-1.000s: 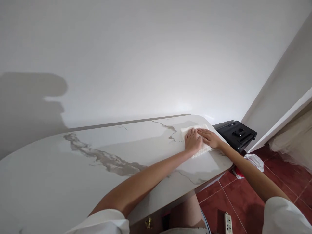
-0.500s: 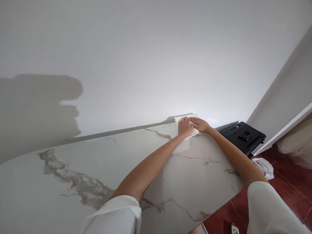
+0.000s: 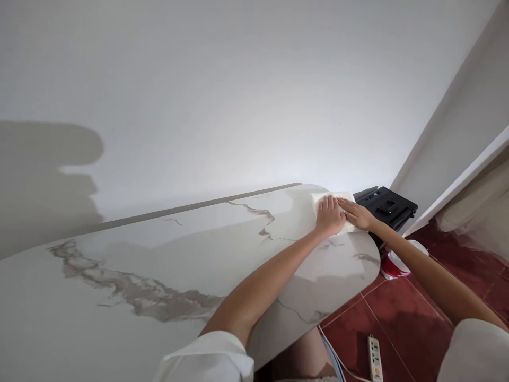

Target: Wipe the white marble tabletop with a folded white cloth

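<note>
A folded white cloth (image 3: pixel 350 198) lies on the white marble-patterned tabletop (image 3: pixel 159 265), at its far right end. My left hand (image 3: pixel 330 215) presses down on the cloth, its fingers close together. Right beside it, my right hand (image 3: pixel 357 214) also holds the cloth down, its fingertips meeting the left hand. Both arms reach forward over the table. The palms and the part of the cloth under them are hidden.
A white wall (image 3: pixel 238 106) rises behind the table. Beyond the rounded right end stands a black case (image 3: pixel 387 207), with a red-and-white bag (image 3: pixel 393 268) below. On the red tiled floor (image 3: pixel 429 318) lies a power strip (image 3: pixel 374 358) with a cable.
Both hands have slid the cloth to the right and slightly nearer along the tabletop, away from the wall. The view has shifted, showing the power strip more fully.
</note>
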Available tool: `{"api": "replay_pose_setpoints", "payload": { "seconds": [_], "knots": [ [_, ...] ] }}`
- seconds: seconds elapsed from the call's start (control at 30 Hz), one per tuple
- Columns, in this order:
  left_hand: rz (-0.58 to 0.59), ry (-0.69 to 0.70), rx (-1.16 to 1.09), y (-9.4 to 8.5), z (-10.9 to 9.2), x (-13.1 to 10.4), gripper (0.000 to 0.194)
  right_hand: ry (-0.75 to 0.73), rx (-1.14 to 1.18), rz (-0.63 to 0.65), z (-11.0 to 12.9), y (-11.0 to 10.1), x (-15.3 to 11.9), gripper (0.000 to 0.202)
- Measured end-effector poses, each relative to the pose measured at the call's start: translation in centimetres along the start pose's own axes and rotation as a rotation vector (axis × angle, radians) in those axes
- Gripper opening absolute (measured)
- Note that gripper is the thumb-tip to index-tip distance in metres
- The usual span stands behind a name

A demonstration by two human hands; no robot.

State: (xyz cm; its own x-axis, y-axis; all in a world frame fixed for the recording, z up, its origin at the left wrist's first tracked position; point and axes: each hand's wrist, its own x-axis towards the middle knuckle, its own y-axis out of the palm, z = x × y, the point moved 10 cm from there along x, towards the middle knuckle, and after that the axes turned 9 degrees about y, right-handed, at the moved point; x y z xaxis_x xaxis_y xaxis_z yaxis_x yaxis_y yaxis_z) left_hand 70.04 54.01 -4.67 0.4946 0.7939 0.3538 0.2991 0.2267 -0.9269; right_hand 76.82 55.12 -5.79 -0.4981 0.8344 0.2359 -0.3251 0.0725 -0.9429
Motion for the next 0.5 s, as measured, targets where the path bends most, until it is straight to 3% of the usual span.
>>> {"api": "replay_pose_setpoints", "payload": {
  "seconds": [0.1,0.2,0.33,0.4,0.43,0.5],
  "knots": [
    [-0.01,0.064,-0.029,-0.9,-4.1,-3.1,0.058,0.024,-0.046,-0.02,1.7,-0.6,-5.3,0.052],
    [-0.034,0.112,-0.064,-1.9,-6.9,-6.2,0.059,0.073,-0.12,-0.033,4.8,-2.5,-8.4,0.052],
    [0.0,0.153,-0.107,-2.8,-7.5,-10.0,0.058,0.072,-0.212,-0.089,11.3,-7.4,-11.8,0.05],
    [0.01,0.158,-0.109,-3.5,-6.3,-11.7,0.058,0.061,-0.171,-0.186,14.3,-8.5,-17.0,0.055],
    [0.008,0.157,-0.106,-3.9,-5.5,-12.6,0.057,0.043,-0.138,-0.239,15.6,-7.7,-21.0,0.059],
    [0.009,0.149,-0.094,-4.8,-3.7,-14.3,0.057,-0.045,-0.061,-0.35,17.7,-3.2,-31.3,0.067]
  ]
}}
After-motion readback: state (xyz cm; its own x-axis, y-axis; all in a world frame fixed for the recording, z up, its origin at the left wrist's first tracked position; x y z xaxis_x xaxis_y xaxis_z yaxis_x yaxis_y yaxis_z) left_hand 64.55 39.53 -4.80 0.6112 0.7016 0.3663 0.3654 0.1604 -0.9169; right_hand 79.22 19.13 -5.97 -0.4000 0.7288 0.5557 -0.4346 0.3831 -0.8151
